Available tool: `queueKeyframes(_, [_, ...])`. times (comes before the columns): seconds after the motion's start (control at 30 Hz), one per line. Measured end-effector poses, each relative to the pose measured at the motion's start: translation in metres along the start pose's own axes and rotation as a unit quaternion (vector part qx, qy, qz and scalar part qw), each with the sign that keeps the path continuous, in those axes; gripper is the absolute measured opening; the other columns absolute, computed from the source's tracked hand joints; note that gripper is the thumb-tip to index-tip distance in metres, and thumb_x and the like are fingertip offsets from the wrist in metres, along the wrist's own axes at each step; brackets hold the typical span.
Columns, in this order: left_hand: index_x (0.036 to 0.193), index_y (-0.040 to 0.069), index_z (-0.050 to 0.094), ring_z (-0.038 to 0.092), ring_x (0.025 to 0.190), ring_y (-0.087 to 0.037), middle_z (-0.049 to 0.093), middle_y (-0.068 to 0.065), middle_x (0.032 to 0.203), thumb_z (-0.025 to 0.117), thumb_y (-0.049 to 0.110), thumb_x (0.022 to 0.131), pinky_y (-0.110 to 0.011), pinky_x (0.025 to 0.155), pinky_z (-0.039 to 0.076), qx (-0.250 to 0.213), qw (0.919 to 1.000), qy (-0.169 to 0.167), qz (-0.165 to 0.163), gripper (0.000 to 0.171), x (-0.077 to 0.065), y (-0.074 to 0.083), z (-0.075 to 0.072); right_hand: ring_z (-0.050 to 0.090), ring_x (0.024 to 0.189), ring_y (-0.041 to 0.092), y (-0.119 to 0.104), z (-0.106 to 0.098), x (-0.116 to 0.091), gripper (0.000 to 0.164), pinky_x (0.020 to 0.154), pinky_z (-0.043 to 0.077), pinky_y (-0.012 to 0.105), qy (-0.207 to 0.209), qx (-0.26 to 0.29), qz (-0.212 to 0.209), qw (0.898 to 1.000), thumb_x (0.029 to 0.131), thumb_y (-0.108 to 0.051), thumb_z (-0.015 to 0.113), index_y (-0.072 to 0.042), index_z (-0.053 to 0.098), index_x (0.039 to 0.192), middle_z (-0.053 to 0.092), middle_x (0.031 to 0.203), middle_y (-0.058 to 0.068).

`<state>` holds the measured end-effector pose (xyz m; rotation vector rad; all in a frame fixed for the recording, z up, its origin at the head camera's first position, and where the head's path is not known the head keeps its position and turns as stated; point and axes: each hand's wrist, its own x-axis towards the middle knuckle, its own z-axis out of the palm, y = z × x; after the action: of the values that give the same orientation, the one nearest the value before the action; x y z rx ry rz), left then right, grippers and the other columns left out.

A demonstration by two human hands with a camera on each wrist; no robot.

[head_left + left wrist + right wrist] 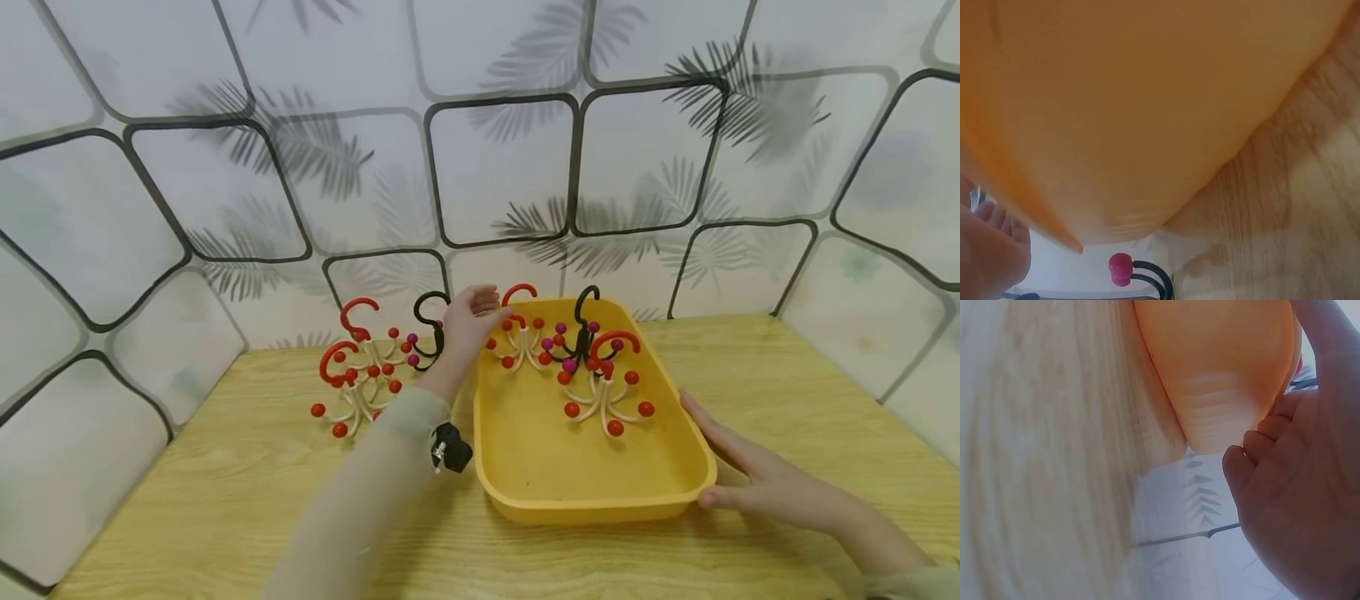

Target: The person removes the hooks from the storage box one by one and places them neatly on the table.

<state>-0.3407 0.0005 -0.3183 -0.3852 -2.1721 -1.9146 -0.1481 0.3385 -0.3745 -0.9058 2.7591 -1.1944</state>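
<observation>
My left hand (471, 321) is over the left rim of a yellow tray (592, 507), fingers loosely bent and nothing seen in its grasp. Its thumb is close to a red-hooked hanger (523, 333) with white, red-ball-tipped prongs, inside the tray. Also in the tray are a black-hooked hanger (582, 337) with magenta balls and, in front of it, another red-hooked hanger (604, 392). The right hand (772, 483) rests against the tray's right side near the front corner, its fingertips (1254, 440) touching the outside in the right wrist view.
On the wooden table (247, 467), left of the tray, stand two more red-hooked hangers, one behind (371, 346) and one in front (354, 396). A black-hooked hanger (429, 307) is partly hidden by the left hand. A patterned wall covering (502, 175) rises behind the table.
</observation>
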Motion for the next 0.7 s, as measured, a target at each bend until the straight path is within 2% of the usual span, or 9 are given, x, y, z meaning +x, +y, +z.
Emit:
queueKeyframes(0.17, [0.131, -0.005, 0.051, 0.055, 0.114, -0.029, 0.058, -0.017, 0.125, 0.073, 0.003, 0.084, -0.034, 0.098, 0.044, 0.015, 0.9995, -0.016, -0.025, 0.052, 0.004, -0.003, 0.011, 0.009, 0.135, -0.012, 0.001, 0.000, -0.001, 0.100, 0.097, 0.019, 0.004, 0.004, -0.002, -0.008, 1.000, 0.083, -0.006, 0.073, -0.017, 0.005, 0.155, 0.001, 0.159, 0.011])
queueKeyframes(0.3, [0.134, 0.000, 0.050, 0.054, 0.117, -0.027, 0.056, -0.015, 0.129, 0.072, 0.006, 0.085, -0.034, 0.099, 0.043, 0.046, 0.9978, -0.028, -0.040, 0.054, 0.003, -0.005, 0.014, 0.008, 0.134, -0.013, 0.001, 0.000, 0.000, 0.100, 0.097, 0.019, 0.004, 0.001, 0.001, -0.002, 1.000, 0.083, -0.007, 0.073, -0.018, 0.004, 0.155, 0.001, 0.160, 0.009])
queueKeyframes(0.4, [0.129, 0.003, 0.056, 0.057, 0.110, -0.026, 0.061, -0.014, 0.121, 0.070, 0.008, 0.088, -0.034, 0.094, 0.047, 0.083, 0.9955, -0.025, -0.039, 0.044, 0.003, -0.005, 0.015, 0.008, 0.134, -0.013, 0.002, 0.000, 0.000, 0.100, 0.097, 0.019, 0.004, 0.000, -0.001, 0.002, 1.000, 0.083, -0.008, 0.073, -0.019, 0.004, 0.155, 0.002, 0.160, 0.008])
queueKeyframes(0.5, [0.120, 0.001, 0.062, 0.062, 0.100, -0.026, 0.065, -0.015, 0.109, 0.067, 0.006, 0.090, -0.033, 0.087, 0.051, 0.100, 0.9942, -0.017, -0.036, 0.031, 0.002, -0.004, 0.016, 0.009, 0.134, -0.013, 0.002, 0.000, 0.000, 0.100, 0.097, 0.019, 0.006, 0.001, -0.006, 0.006, 1.000, 0.083, -0.008, 0.073, -0.020, 0.005, 0.155, 0.003, 0.160, 0.007])
queueKeyframes(0.57, [0.116, -0.001, 0.065, 0.063, 0.096, -0.026, 0.066, -0.015, 0.103, 0.065, 0.004, 0.091, -0.032, 0.084, 0.052, 0.097, 0.9946, -0.013, -0.034, 0.025, 0.002, -0.004, 0.017, 0.010, 0.134, -0.013, 0.002, 0.000, 0.000, 0.100, 0.097, 0.019, 0.007, 0.001, -0.009, 0.007, 1.000, 0.083, -0.009, 0.073, -0.020, 0.005, 0.155, 0.003, 0.160, 0.006])
queueKeyframes(0.7, [0.113, -0.003, 0.066, 0.065, 0.094, -0.026, 0.067, -0.016, 0.102, 0.064, 0.002, 0.091, -0.030, 0.083, 0.053, 0.081, 0.9963, -0.011, -0.028, 0.023, 0.001, -0.003, 0.017, 0.009, 0.134, -0.013, 0.001, -0.001, 0.000, 0.100, 0.097, 0.020, 0.007, 0.000, -0.005, 0.005, 1.000, 0.083, -0.008, 0.072, -0.019, 0.004, 0.155, 0.002, 0.160, 0.008])
